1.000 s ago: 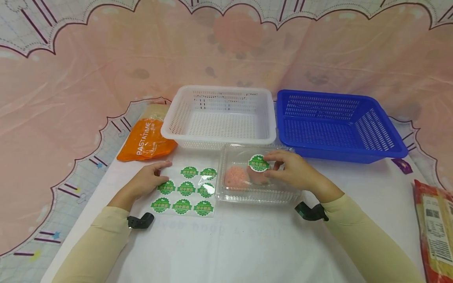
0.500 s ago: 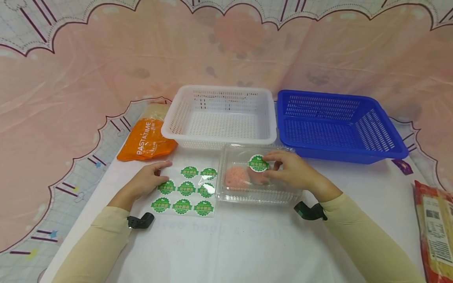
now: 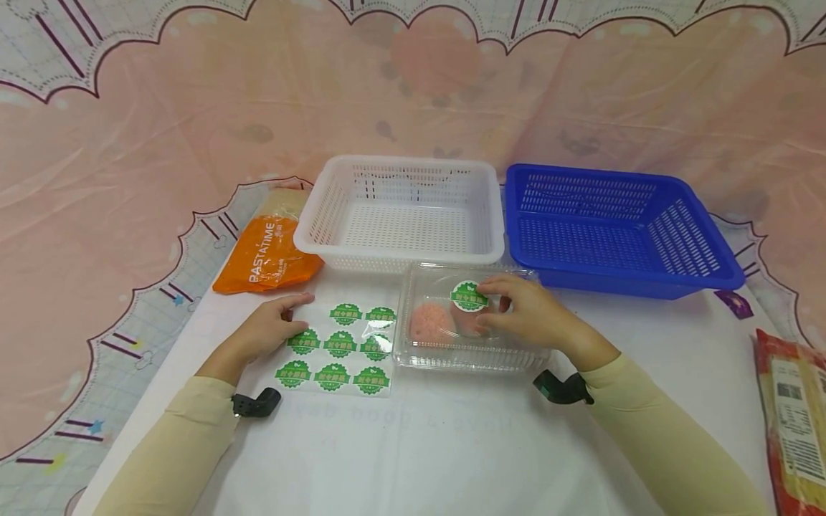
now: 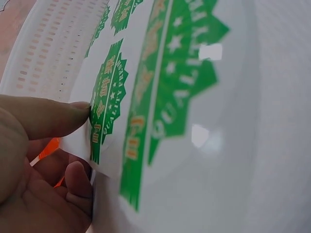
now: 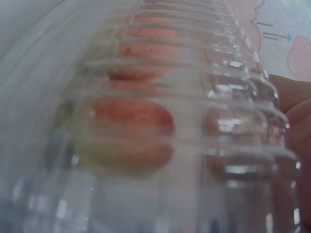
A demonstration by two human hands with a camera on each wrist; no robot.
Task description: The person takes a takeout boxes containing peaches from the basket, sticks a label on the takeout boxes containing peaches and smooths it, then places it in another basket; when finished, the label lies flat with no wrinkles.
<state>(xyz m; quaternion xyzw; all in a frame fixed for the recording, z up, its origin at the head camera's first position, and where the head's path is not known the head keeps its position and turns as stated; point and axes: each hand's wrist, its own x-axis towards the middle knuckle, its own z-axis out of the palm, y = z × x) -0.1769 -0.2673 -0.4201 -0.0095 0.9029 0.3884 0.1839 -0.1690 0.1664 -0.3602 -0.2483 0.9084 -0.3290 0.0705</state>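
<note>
My left hand [image 3: 267, 328] holds the left edge of a sheet of round green stickers [image 3: 338, 344]. In the left wrist view its thumb [image 4: 58, 116] presses on the sheet's face, with the other fingers curled behind the edge. To the right stands a clear lidded plastic box [image 3: 474, 356]; through it show two reddish, rounded fruits [image 3: 431, 324]. Over the lid, my right hand [image 3: 532, 312] holds a single green-and-white round sticker [image 3: 469, 296] by its right edge, at the index fingertip. The right wrist view shows the box's ridged side and the fruits [image 5: 129, 136] behind it.
Behind the sheet and box are a white perforated basket [image 3: 400, 256] and a blue basket [image 3: 626, 278]. An orange pasta bag [image 3: 267, 254] lies at the left, a red-and-yellow packet [image 3: 796, 423] at the right edge. A small purple wrapper [image 3: 734, 304] lies below the blue basket.
The sticker and the right hand have shifted very slightly left over the box lid. My left hand and the sticker sheet stay where they were.
</note>
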